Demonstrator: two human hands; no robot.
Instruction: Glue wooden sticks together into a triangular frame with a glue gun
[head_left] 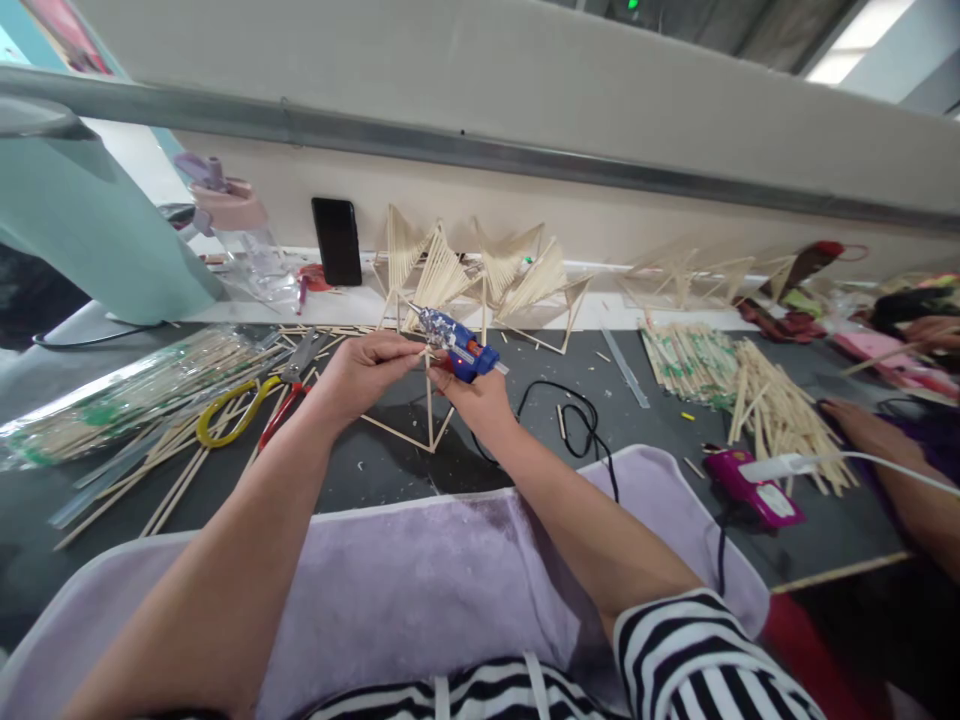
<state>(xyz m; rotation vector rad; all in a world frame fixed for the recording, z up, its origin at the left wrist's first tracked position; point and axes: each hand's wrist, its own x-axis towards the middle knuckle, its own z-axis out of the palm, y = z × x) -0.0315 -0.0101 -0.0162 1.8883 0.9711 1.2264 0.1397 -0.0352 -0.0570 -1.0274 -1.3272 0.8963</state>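
My left hand (365,375) pinches the top of a small frame of thin wooden sticks (430,415), which stands on the dark tabletop. Held in my right hand (480,400) is a blue hot glue gun (461,345), its nozzle pointing up and left above the frame. The right fingertips are close to the frame's top corner, and I cannot tell whether they touch it. Behind my hands stand larger stick structures (442,265) with fanned, twisted rows of sticks.
To the left lie yellow-and-red-handled scissors (238,412), loose sticks and a plastic bag of sticks (142,385). A phone (337,242) leans on the wall beside a water bottle (244,235). On the right are a black cable (592,430), stick piles (784,410), a pink power strip (754,488) and another person's arm (892,460).
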